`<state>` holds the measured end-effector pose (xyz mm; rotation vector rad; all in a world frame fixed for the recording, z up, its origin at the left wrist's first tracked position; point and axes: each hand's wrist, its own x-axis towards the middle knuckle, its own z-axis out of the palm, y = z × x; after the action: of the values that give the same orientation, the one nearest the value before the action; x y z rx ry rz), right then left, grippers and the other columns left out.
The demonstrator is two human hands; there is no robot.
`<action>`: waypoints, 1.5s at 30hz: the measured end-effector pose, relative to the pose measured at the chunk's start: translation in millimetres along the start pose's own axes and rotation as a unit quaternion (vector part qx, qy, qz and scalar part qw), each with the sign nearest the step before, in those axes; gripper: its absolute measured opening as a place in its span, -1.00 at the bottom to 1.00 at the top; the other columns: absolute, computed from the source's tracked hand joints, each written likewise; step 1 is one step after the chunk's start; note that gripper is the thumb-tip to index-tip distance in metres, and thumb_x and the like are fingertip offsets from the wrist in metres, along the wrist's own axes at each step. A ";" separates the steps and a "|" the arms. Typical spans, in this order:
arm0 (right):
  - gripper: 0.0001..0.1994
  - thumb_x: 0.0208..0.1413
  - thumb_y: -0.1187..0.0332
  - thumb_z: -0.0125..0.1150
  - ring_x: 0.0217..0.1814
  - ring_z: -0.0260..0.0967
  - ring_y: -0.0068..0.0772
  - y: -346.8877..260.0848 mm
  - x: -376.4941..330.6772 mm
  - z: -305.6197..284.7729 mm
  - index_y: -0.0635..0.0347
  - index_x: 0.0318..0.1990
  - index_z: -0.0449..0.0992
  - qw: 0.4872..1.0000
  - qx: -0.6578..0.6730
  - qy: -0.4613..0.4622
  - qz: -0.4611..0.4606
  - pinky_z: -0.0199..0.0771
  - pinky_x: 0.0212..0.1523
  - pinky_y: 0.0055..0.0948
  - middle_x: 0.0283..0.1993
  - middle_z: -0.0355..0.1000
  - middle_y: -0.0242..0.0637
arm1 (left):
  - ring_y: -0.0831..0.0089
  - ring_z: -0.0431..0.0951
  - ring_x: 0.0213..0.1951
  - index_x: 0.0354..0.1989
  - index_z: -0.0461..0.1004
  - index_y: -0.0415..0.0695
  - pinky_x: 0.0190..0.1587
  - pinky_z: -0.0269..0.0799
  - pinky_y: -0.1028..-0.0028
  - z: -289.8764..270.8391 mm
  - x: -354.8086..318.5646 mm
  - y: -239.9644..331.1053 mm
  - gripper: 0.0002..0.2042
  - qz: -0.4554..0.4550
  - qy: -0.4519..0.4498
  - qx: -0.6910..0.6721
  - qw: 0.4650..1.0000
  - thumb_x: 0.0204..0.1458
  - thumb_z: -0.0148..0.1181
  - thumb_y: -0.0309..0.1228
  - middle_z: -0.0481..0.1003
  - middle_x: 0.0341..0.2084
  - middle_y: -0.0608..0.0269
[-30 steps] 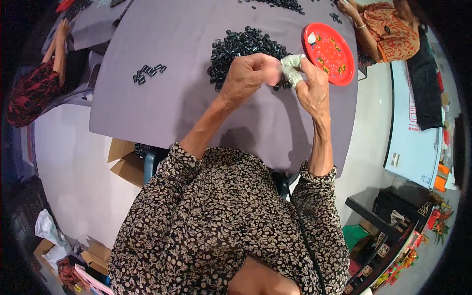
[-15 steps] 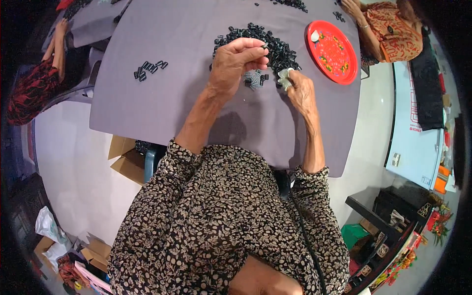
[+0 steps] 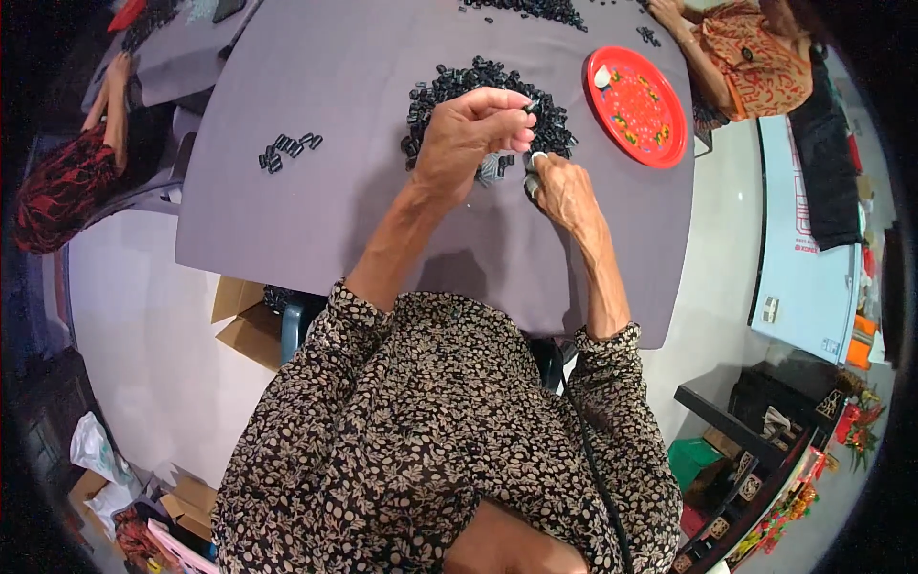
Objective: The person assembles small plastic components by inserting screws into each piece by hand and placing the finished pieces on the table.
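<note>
My left hand (image 3: 470,136) is raised over the near side of a heap of small black plastic pieces (image 3: 483,78). Its thumb and fingertips pinch one small black piece (image 3: 532,107). Just below and to the right is my right hand (image 3: 566,194), its fingers curled in. Pale, whitish coverings (image 3: 535,174) show at its fingertips. Whether anything sits between those fingers is hidden. A small pile of thin grey pieces (image 3: 491,170) lies between the hands, with a few black pieces beside it.
A red patterned tray (image 3: 639,107) with a white item on its rim lies to the right on the grey-covered table (image 3: 316,220). Several black pieces (image 3: 287,150) form a separate group at left. Other people's arms rest at the far left and far right. A cardboard box (image 3: 251,320) stands below the table's edge.
My right hand has moved left and a little farther down, turning its back upward, close beneath my left hand. The left hand has shifted slightly right, still pinching the black piece.
</note>
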<state>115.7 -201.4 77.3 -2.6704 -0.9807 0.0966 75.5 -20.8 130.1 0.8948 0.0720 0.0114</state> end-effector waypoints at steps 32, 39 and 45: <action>-0.80 -0.02 0.43 0.11 -0.24 0.35 -0.26 -25.7 25.8 -63.3 0.35 -0.25 0.39 0.495 0.852 0.160 -0.059 0.40 -0.17 -0.32 -0.32 0.37 -0.15 | 0.72 0.39 -0.52 -0.38 0.47 -0.26 -0.45 0.34 0.70 47.8 -10.8 4.5 -0.90 0.106 0.028 0.125 0.986 -0.07 0.11 -0.52 0.45 -0.59 0.37; -0.82 0.01 0.42 0.07 -0.23 0.31 -0.31 -37.0 20.5 -68.6 0.33 -0.26 0.41 0.603 0.764 0.229 -0.025 0.33 -0.14 -0.37 -0.29 0.37 -0.14 | 0.73 0.38 -0.53 -0.38 0.47 -0.26 -0.46 0.34 0.70 47.0 -12.0 3.4 -0.90 0.113 0.031 0.131 0.984 -0.07 0.10 -0.53 0.44 -0.59 0.37; -0.82 -0.07 0.56 0.11 -0.22 0.34 -0.38 -36.5 13.2 -71.5 0.32 -0.24 0.41 0.689 0.678 0.256 -0.020 0.34 -0.13 -0.44 -0.28 0.40 -0.19 | 0.57 0.49 -0.45 -0.30 0.45 -0.25 -0.33 0.44 0.59 44.2 -10.2 0.2 -0.86 0.082 0.003 0.079 0.993 -0.06 0.12 -0.52 0.50 -0.46 0.23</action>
<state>114.7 -184.4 156.8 -1.1543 -0.4122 0.0297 68.3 -55.5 158.4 1.0579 0.0053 0.1636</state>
